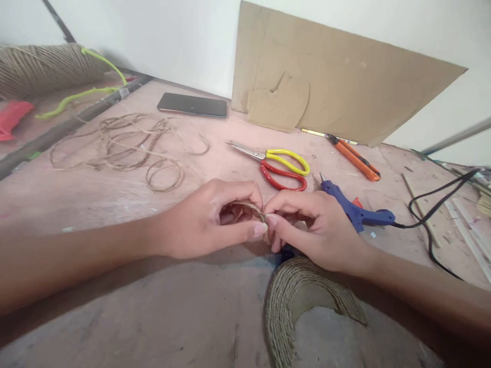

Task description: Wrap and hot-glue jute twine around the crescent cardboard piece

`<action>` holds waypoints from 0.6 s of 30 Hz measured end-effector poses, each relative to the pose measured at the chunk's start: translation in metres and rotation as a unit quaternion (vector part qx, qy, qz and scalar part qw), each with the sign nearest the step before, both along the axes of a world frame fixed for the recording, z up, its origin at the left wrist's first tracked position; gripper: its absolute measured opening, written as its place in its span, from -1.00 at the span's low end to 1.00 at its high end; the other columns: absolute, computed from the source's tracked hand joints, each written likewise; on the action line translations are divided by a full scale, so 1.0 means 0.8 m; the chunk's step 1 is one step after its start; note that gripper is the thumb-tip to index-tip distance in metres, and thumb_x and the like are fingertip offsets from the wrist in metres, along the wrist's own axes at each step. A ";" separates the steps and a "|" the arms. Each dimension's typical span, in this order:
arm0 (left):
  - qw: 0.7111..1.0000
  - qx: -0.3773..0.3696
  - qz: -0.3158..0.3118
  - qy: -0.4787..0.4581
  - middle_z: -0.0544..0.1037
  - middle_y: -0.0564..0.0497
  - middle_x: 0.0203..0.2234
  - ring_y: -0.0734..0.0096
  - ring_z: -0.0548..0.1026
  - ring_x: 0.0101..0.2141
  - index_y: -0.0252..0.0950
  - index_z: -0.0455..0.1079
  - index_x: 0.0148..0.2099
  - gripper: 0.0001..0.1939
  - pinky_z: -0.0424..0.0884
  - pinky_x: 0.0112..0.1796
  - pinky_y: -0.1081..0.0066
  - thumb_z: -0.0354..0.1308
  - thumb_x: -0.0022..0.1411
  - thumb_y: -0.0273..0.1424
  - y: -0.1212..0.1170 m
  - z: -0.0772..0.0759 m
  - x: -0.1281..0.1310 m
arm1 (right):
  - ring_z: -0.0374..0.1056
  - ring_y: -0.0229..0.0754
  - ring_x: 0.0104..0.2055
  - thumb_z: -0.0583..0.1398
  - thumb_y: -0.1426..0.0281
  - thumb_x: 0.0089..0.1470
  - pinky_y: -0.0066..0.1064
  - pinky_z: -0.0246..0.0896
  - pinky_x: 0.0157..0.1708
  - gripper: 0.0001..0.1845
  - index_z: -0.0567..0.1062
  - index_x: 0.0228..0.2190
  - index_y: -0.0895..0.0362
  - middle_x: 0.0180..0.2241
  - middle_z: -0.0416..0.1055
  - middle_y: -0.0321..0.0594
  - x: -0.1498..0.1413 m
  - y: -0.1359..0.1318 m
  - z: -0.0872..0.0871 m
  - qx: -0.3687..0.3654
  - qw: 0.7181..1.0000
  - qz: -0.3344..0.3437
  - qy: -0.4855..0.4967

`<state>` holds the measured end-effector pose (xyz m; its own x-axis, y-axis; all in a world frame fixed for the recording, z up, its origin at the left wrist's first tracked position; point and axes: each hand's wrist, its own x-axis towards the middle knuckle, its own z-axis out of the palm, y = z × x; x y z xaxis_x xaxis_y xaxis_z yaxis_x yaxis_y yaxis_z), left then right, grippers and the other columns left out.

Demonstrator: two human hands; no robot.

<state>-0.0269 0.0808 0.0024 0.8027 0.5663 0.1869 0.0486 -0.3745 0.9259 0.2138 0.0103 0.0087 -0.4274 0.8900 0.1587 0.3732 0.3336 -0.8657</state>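
twine point(248, 204) between both hands point(203, 220) point(328, 230)

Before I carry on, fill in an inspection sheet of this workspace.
Surface: worktop, scuffed and stained.
Work pieces: twine strip, held; twine-covered curved piece nearer the camera; loose twine at left.
Clutter: phone, scissors, orange cutter, glue gun.
Hands: left hand and right hand both pinch the twine strip.
Cables: black cord loops right from the glue gun.
Surroundings: cardboard sheet propped at white wall; twine spool upper left.
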 end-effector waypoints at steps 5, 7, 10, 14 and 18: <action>0.998 -0.045 0.019 0.045 0.45 0.23 -0.56 0.59 0.33 -0.51 -0.26 0.53 -0.30 -0.79 0.23 -0.50 0.60 0.42 0.40 -0.33 -0.002 -0.001 0.006 | 0.58 -0.37 -0.51 0.18 0.50 0.48 -0.59 0.44 -0.42 -0.82 0.50 -0.22 0.04 -0.48 0.60 -0.48 -0.008 -0.006 -0.004 0.079 0.995 -0.034 -0.049; 0.994 -0.086 0.015 0.058 0.51 0.20 -0.54 0.57 0.40 -0.50 -0.26 0.54 -0.29 -0.81 0.30 -0.48 0.59 0.37 0.40 -0.33 -0.001 -0.001 0.007 | 0.53 -0.35 -0.49 0.19 0.52 0.43 -0.53 0.37 -0.39 -0.82 0.53 -0.22 0.03 -0.47 0.61 -0.45 -0.008 -0.007 -0.002 0.118 0.988 -0.050 -0.084; 0.990 -0.119 0.007 0.074 0.57 0.17 -0.53 0.53 0.47 -0.49 -0.27 0.56 -0.25 -0.85 0.35 -0.47 0.57 0.32 0.40 -0.34 0.000 0.000 0.005 | 0.51 -0.29 -0.43 0.21 0.53 0.37 -0.41 0.29 -0.34 -0.81 0.56 -0.26 0.02 -0.37 0.69 -0.35 -0.004 -0.008 -0.001 0.164 0.975 -0.069 -0.130; 0.994 -0.074 0.004 0.083 0.53 0.16 -0.51 0.53 0.39 -0.47 -0.27 0.51 -0.29 -0.84 0.28 -0.47 0.56 0.31 0.37 -0.36 0.001 -0.002 0.003 | 0.49 -0.26 -0.43 0.21 0.51 0.32 -0.37 0.24 -0.35 -0.83 0.55 -0.28 0.02 -0.39 0.67 -0.34 -0.001 -0.008 0.001 0.180 0.969 -0.068 -0.157; 0.997 -0.037 -0.012 0.070 0.42 0.18 -0.52 0.54 0.30 -0.48 -0.26 0.43 -0.33 -0.75 0.20 -0.48 0.54 0.29 0.42 -0.32 0.001 -0.001 0.005 | 0.46 -0.28 -0.47 0.24 0.50 0.25 -0.40 0.26 -0.38 -0.88 0.51 -0.31 0.03 -0.45 0.61 -0.38 -0.003 -0.008 0.004 0.149 0.975 -0.056 -0.156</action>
